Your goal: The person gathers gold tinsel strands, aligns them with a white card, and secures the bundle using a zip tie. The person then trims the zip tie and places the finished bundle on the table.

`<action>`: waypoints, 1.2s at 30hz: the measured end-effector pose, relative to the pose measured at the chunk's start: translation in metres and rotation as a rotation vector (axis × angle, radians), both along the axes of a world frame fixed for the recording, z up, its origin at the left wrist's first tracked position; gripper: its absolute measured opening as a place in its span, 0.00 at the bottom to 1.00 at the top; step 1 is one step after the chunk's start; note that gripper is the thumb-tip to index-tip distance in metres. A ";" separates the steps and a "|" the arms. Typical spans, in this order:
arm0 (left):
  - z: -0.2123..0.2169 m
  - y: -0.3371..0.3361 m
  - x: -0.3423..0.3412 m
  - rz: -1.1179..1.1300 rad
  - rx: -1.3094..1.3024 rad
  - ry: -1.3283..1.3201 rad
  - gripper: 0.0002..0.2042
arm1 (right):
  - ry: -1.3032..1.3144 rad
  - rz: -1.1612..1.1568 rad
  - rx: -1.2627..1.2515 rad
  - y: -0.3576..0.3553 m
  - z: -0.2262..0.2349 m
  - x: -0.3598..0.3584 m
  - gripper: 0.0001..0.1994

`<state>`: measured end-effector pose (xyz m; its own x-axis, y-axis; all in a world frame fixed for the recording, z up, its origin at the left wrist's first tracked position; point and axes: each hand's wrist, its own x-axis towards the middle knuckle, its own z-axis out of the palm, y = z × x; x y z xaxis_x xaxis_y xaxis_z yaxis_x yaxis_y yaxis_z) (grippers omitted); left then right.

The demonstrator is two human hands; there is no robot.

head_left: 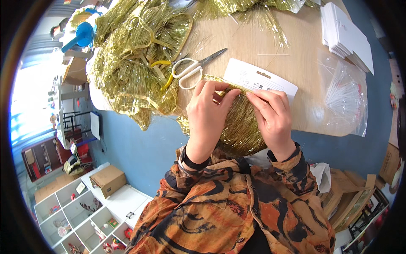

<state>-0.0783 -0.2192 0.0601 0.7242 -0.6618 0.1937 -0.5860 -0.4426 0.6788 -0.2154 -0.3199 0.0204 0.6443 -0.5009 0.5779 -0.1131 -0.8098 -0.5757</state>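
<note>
A bundle of gold tinsel (243,131) hangs over the near edge of the wooden table (296,63). My left hand (207,114) and my right hand (272,116) both pinch its top edge, where it meets a white header card (259,79) with a hang slot. Fingertips of both hands press along that joint. White-handled scissors (195,67) lie just beyond my left hand, blades shut and pointing right.
A big heap of gold tinsel (135,63) fills the table's left part, more tinsel (253,8) at the far edge. A stack of white cards (347,34) and clear plastic bags (344,97) lie at right. White shelving (84,211) and a cardboard box (109,180) stand on the blue floor.
</note>
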 end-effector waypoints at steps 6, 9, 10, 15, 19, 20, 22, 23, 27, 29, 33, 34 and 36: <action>0.004 -0.003 -0.005 -0.071 0.017 -0.115 0.08 | -0.013 -0.015 -0.001 -0.001 0.002 0.000 0.17; 0.015 -0.003 -0.008 -0.145 -0.029 -0.165 0.07 | -0.037 -0.026 0.025 -0.003 -0.001 0.001 0.21; 0.022 0.000 -0.012 -0.188 -0.056 -0.152 0.07 | -0.045 -0.033 0.039 -0.003 -0.002 0.002 0.23; 0.049 0.004 -0.028 -0.344 -0.080 -0.083 0.10 | -0.149 -0.027 0.250 -0.002 -0.006 0.005 0.40; 0.064 0.002 -0.022 -0.392 -0.088 0.068 0.10 | -0.155 -0.031 0.209 -0.007 -0.006 0.007 0.38; 0.066 0.001 -0.019 -0.394 -0.077 0.143 0.10 | -0.136 -0.024 0.228 -0.007 -0.005 0.007 0.38; 0.069 -0.001 -0.011 -0.398 -0.069 0.226 0.09 | -0.162 0.008 0.274 -0.007 -0.003 0.007 0.37; 0.069 -0.002 -0.008 -0.411 -0.069 0.235 0.09 | -0.152 0.009 0.283 -0.009 -0.002 0.006 0.37; 0.067 -0.003 -0.003 -0.412 -0.039 0.307 0.07 | -0.131 0.015 0.320 -0.011 0.002 0.004 0.37; 0.062 -0.004 0.004 -0.346 -0.008 0.334 0.06 | -0.111 0.019 0.346 -0.012 0.005 0.003 0.38; 0.047 -0.006 0.024 -0.186 0.086 0.558 0.04 | -0.036 0.043 0.319 -0.017 0.008 0.000 0.33; 0.042 -0.006 0.029 -0.178 0.098 0.602 0.04 | -0.042 0.045 0.302 -0.017 0.008 0.001 0.31; 0.034 -0.006 0.036 -0.160 0.125 0.690 0.05 | -0.047 0.043 0.304 -0.017 0.007 0.004 0.27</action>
